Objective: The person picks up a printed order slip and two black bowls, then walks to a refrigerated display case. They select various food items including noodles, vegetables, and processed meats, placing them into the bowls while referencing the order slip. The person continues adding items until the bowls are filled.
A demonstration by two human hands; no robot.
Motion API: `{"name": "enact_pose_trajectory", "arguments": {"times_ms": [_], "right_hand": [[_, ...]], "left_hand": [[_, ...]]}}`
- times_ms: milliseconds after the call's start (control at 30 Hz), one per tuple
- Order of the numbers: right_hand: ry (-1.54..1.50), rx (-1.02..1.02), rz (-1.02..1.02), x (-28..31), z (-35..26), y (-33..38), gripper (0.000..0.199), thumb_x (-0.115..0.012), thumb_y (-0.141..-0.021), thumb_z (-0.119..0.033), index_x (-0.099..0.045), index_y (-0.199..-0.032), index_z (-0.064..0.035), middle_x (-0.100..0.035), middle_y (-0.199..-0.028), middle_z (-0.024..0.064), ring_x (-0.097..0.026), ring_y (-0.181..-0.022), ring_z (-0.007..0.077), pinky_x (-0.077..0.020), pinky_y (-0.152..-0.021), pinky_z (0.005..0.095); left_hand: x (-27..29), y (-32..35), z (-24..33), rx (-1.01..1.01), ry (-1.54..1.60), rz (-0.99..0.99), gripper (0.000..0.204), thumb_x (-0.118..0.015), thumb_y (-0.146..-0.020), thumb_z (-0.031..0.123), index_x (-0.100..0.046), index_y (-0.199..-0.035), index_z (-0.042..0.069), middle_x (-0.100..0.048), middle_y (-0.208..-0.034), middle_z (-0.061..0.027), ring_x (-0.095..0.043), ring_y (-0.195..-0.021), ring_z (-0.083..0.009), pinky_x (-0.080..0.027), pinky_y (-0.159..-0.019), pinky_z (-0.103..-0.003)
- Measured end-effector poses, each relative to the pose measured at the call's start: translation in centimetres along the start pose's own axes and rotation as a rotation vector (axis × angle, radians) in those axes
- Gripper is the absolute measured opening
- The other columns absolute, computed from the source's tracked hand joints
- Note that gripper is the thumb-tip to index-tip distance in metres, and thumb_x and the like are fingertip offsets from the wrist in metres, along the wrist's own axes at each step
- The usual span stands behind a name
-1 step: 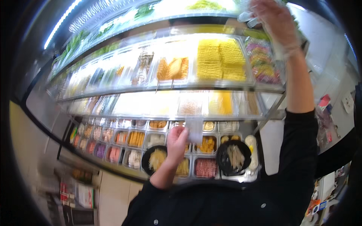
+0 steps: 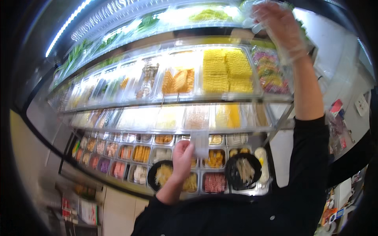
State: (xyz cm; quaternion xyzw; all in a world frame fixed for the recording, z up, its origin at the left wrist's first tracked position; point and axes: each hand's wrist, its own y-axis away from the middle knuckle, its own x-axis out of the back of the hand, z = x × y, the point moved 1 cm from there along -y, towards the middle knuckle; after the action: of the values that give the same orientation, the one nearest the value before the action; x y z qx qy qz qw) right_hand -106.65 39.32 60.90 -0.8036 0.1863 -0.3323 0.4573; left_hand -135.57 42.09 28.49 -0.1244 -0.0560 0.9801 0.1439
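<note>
My left hand [image 2: 182, 157] is closed on a small pale paper slip [image 2: 199, 143], held upright over the metal food pans. A thin clear plastic glove covers my right hand [image 2: 277, 29], which reaches up to the right end of the top shelf. Its fingers look bent and the loose glove tips stick out, but blur hides whether they grip anything. Below that hand is a tray of colourful wrapped packs [image 2: 271, 70]. Beside those packs lie yellow noodle blocks [image 2: 227, 70]. Under my left hand is a black bowl [image 2: 152, 176] with pale yellowish food.
Another black bowl [image 2: 232, 173] with pale strips stands at the right, next to a white bottle [image 2: 260, 163]. Metal pans hold pink meat [image 2: 214, 182], yellow rolls [image 2: 141, 153] and other foods. Metal shelf rails [image 2: 177, 101] cross above them. Leafy greens [image 2: 147, 24] sit on the top shelf.
The whole scene sits slightly lower in the picture and looks a little sharper. Both hands keep nearly the same pose, and the slip stays in my left hand.
</note>
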Motion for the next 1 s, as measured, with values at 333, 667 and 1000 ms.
{"name": "enact_pose_trajectory", "arguments": {"times_ms": [333, 667, 1000], "right_hand": [[0.181, -0.015, -0.045, -2.2, 5.1, -11.7, 0.016, -0.062, -0.081, -0.017, -0.064, -0.082, -0.0002, -0.063, -0.072, 0.0091, -0.057, -0.065, 0.0147, -0.046, -0.059, 0.0292], [0.961, -0.114, -0.812, -11.8, 6.7, -18.9, 0.071, -0.073, -0.066, -0.037, -0.048, -0.125, -0.006, -0.052, -0.123, 0.0165, -0.051, -0.112, 0.0296, -0.0385, -0.096, 0.0336], [1.235, -0.471, -0.522, -12.2, 11.9, -22.7, 0.033, -0.058, -0.081, -0.022, -0.061, -0.109, -0.0038, -0.06, -0.112, 0.0135, -0.058, -0.102, 0.0289, -0.0475, -0.087, 0.0377]], "left_hand": [[5.1, -1.3, -2.5, 0.141, 0.351, 0.074, 0.005, -0.054, -0.083, 0.004, -0.054, -0.088, 0.005, -0.051, -0.073, 0.0014, -0.046, -0.066, -0.0062, -0.038, -0.057, -0.02], [9.7, -3.5, -6.4, 0.058, 0.219, 0.152, 0.007, -0.053, -0.085, 0.009, -0.057, -0.088, 0.004, -0.059, -0.078, -0.002, -0.054, -0.072, -0.0087, -0.044, -0.067, -0.022], [14.0, -6.3, -8.2, -0.005, -0.162, 0.128, 0.016, -0.048, -0.087, 0.01, -0.059, -0.093, 0.0, -0.058, -0.085, -0.0041, -0.052, -0.079, -0.0121, -0.043, -0.07, -0.025]]}}
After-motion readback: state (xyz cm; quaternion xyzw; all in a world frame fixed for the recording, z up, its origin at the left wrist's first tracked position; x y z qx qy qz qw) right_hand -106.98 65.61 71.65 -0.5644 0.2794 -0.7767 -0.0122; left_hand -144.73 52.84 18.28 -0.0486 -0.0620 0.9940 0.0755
